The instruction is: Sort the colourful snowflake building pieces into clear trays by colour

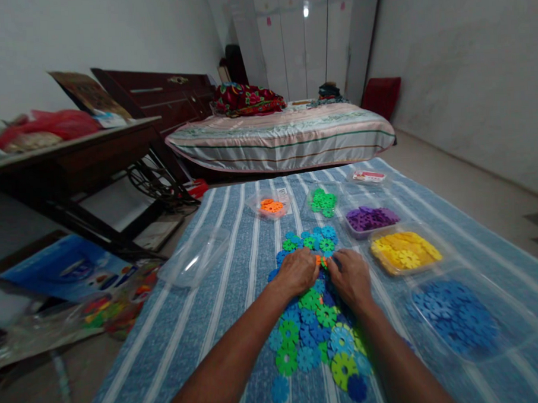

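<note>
My left hand and my right hand meet over a spread of loose plastic interlocking discs, with fingers curled in on both. Between the fingertips show small orange and green interlocking discs, pinched from both sides; how they fit together is hidden. Under and around my hands lie several notched discs in green, light blue and dark blue, such as a green disc, a yellow-green disc and a dark blue disc. My forearms cover part of the spread.
Right of my hands stand containers of blue discs, yellow discs and purple discs. Beyond are green discs and orange discs. A transparent plastic container lies left on the striped cloth.
</note>
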The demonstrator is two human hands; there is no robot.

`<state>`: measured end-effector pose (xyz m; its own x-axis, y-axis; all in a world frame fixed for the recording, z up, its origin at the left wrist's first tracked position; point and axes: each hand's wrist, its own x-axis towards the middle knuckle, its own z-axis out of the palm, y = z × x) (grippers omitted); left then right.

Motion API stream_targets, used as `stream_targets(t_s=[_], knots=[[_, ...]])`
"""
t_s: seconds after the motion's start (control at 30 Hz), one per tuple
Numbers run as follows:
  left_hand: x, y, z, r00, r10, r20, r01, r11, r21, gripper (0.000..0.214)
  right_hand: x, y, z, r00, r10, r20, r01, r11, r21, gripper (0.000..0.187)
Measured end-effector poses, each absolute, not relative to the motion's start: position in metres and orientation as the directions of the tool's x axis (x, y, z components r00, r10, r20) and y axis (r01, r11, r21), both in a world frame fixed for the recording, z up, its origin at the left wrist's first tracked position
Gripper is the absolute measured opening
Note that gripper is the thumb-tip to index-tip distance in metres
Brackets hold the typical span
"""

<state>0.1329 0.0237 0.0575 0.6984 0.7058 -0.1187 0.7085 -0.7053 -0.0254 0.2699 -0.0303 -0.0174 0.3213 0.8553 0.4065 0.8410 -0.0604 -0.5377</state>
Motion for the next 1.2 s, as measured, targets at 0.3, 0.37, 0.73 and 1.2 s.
stream_targets(t_s=[0.3, 0.37, 0.73, 1.2], knots=[[0.121, 0.031, 0.056, 0.664, 0.747, -0.04, 0.745, -0.657, 0.111, 0.036, 0.271, -0.03, -0.017, 0.314, 0.87, 0.38, 0.841, -0.069, -0.537, 0.022], [0.118, 0.034, 0.055, 0.635, 0.772, -0.017, 0.765, -0.626, 0.149, 0.033, 0.271, -0.03, -0.016, 0.309, 0.875, 0.373, 0.842, -0.069, -0.535, 0.021], [0.104, 0.042, 0.052, 0.544, 0.839, 0.0, 0.724, -0.469, 0.506, 0.015, 0.269, -0.032, -0.015, 0.323, 0.86, 0.396, 0.84, -0.068, -0.538, 0.02], [0.087, 0.053, 0.063, 0.514, 0.857, -0.041, 0.657, -0.362, 0.661, 0.021, 0.267, -0.033, -0.014, 0.339, 0.846, 0.413, 0.838, -0.072, -0.541, 0.02]])
